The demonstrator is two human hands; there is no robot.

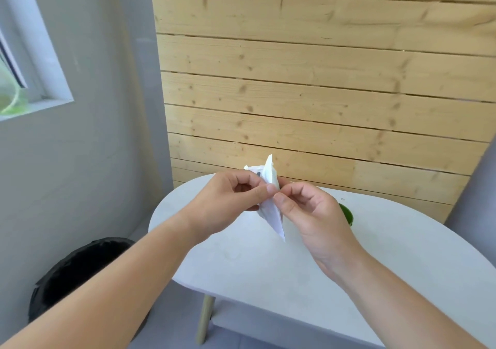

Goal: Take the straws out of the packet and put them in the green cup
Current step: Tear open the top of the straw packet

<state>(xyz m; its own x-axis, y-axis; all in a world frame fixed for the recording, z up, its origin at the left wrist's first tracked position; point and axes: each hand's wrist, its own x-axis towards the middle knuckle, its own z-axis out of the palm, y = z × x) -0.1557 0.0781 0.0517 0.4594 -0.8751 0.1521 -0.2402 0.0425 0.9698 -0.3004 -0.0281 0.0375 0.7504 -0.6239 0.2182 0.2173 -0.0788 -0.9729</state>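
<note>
green cup (346,214) right of centre on white table (268,262), mostly hidden behind right hand (311,214) | black bin (80,273) lower left | left hand (228,201) and right hand pinch white packet (271,206) together at centre frame

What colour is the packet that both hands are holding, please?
White, with a small dark mark near its top; the packet shows best in the head view.

We count two hands at the centre of the frame, one left hand (230,201) and one right hand (314,214), with one packet (271,209) between them. We also list one green cup (347,214), partly hidden right of centre, and one table (268,268) with one leg (205,319) in sight. There is one black bin (80,268) at lower left and one window (24,53) at upper left.
</note>
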